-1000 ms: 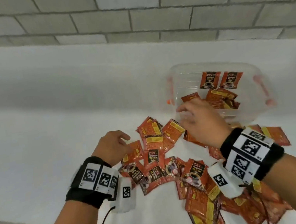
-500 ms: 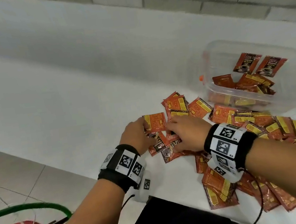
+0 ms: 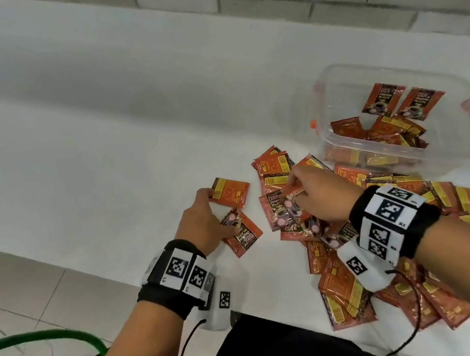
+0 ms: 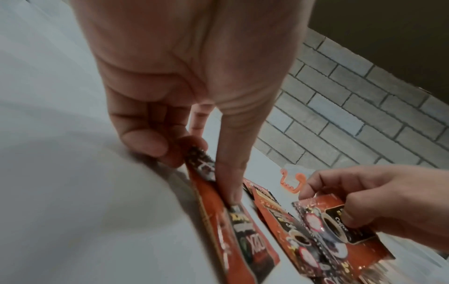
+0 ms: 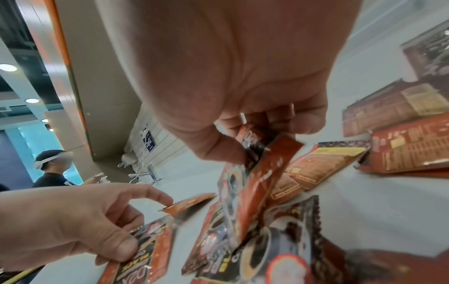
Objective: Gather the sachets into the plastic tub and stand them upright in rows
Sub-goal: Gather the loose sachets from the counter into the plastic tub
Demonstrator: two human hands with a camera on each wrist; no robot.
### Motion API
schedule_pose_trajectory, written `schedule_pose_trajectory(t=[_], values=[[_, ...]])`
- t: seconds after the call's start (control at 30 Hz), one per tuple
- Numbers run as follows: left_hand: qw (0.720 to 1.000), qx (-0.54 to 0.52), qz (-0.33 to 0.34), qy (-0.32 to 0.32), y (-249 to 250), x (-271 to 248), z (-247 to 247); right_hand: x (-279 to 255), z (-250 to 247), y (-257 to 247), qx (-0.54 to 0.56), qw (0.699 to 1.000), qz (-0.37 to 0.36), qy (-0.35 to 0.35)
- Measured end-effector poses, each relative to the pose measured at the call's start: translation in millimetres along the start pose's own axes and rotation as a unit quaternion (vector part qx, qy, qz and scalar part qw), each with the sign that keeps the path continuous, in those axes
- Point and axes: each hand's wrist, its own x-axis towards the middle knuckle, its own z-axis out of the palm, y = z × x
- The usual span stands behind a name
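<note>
Head: right hand (image 3: 319,192) pinches lifted sachet (image 3: 290,195) over loose sachets (image 3: 336,281); plastic tub (image 3: 452,157) just beyond, partly filled.
Left wrist: left hand (image 4: 194,76), thumb on near sachet (image 4: 243,246); pressing or pinching, unclear.
Right wrist: thumb and fingertips nip lifted sachet's top edge.

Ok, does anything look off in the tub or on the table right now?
Yes. In the plastic tub only two sachets stand against the far wall; the rest lie in a loose, flat heap, not rows. Most sachets are scattered flat on the table. Nothing looks torn or spilled.
</note>
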Motion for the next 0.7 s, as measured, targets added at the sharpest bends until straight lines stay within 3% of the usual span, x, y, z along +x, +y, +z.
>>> schedule_pose_trajectory(t=[0.27, 0.4, 0.7], values=[[0.998, -0.024, 0.036, -0.035, 3, -7, -8, 8, 19, 0, -0.076, 0.997, 0.014, -0.030], [0.998, 0.004, 0.059, -0.011, 17, 3, -16, 9, 21, -1, -0.087, 0.996, 0.011, -0.013], [0.974, 0.221, 0.025, -0.042, 39, 50, -13, 14, 23, -5, -0.042, 0.999, 0.023, 0.014]])
